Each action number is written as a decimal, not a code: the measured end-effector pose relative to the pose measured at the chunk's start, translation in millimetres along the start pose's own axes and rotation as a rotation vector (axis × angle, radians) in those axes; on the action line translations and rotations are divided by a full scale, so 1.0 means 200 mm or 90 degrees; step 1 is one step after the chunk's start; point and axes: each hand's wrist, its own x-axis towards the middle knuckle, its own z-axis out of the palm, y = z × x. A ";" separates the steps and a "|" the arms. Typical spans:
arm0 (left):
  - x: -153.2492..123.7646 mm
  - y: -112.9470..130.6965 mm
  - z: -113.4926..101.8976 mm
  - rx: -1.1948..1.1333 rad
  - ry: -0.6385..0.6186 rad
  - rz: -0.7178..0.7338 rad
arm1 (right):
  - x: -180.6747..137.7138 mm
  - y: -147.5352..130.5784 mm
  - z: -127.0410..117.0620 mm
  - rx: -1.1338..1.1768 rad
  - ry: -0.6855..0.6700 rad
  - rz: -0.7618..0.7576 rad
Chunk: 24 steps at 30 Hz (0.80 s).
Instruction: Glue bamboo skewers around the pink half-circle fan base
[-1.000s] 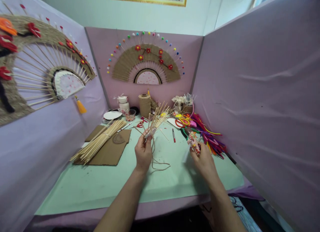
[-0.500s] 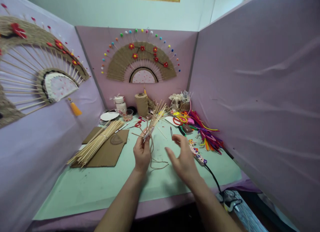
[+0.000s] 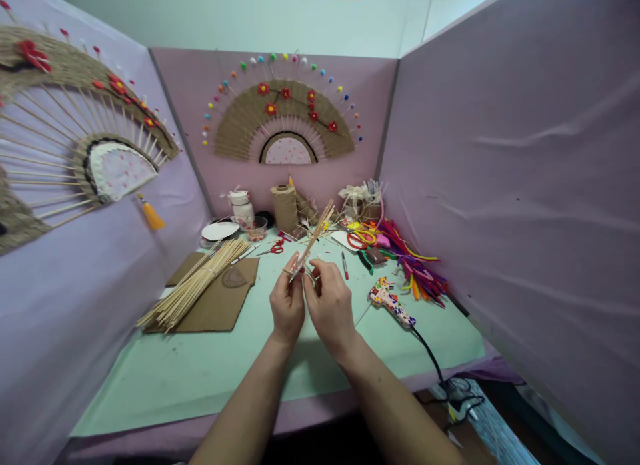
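While both hands meet over the middle of the green table, the left hand is closed around the lower end of a small stick bundle. The bundle rises out of the fist and tilts up, far and right, its tips spreading a little near the twine spool.

- Right hand: just right of the left hand and touching it. Fingers curl in a narrow pinch on the same lower end of the bundle, thumb and forefinger drawn together. What the fingertips grip there is too small to tell.
- The bundle is off the table, above and just beyond both hands.
- Glue gun: lies flat on the table right of the right hand, apart from it. Its black cord trails toward the near right edge.
- Red pen: on the table just beyond the right hand.
- Loose skewers: a long sheaf on cardboard, well left of the left hand.
- Pipe cleaners: heaped far right.
- Woven fan: on the far wall.
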 end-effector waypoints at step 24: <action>0.00 -0.02 -0.01 0.041 0.003 0.040 | 0.04 -0.06 -0.01 0.292 -0.031 0.270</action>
